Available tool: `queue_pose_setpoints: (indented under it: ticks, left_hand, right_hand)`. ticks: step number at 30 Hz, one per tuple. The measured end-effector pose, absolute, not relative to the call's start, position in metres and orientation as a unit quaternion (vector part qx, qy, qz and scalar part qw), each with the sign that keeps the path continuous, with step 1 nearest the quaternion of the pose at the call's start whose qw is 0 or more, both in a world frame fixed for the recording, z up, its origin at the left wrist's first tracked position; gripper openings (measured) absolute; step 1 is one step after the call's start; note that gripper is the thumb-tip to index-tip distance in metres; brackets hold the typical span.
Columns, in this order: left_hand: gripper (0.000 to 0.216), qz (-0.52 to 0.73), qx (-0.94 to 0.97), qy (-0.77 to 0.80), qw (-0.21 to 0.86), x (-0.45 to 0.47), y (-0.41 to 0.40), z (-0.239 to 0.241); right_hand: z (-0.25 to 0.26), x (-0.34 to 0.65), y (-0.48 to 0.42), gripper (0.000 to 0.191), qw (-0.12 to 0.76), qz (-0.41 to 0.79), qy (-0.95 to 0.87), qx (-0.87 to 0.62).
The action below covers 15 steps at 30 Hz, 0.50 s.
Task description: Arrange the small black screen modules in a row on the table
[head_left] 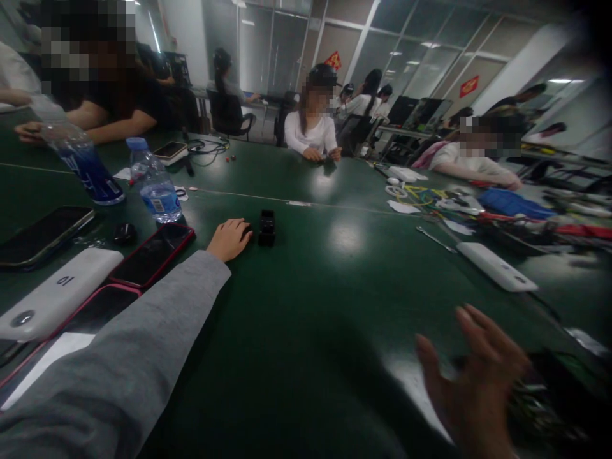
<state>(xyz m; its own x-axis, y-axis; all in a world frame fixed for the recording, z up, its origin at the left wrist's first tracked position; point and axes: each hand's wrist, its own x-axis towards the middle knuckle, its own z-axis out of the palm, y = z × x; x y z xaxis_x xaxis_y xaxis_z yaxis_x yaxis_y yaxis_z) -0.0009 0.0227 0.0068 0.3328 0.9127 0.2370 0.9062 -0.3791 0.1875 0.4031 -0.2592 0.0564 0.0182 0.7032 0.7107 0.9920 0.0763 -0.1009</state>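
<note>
The small, notched black block is seen on the glossy green surface. Just left of the block, the left hand is rested, grip curled; whether anything is clasped cannot be told. Well right of the block, the right hand is raised, released. A reach seems in hand; for lifting, the block's boxy sides would need to be pinched.

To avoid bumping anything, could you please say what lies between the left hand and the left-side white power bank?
The head view shows a red-edged smartphone between the left hand and that power bank.
</note>
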Motion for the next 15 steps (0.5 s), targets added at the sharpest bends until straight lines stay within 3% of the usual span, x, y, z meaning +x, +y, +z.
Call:
queue_pose_setpoints:
  ticks: [5,10,15]
  left_hand:
    - [0.045,0.156,0.812,0.562,0.002,0.002,0.021,0.008]
    - [0.041,0.157,0.807,0.569,-0.005,0.003,0.021,0.006]
    - [0.042,0.155,0.808,0.568,-0.001,0.004,0.020,0.007]
  right_hand:
    - [0.035,0.278,-0.140,0.064,0.310,-0.087,-0.811,-0.488]
    - [0.017,0.186,-0.030,0.087,0.354,-0.002,-0.749,-0.560]
    - [0.020,0.181,-0.004,0.055,0.349,0.105,-0.710,-0.603]
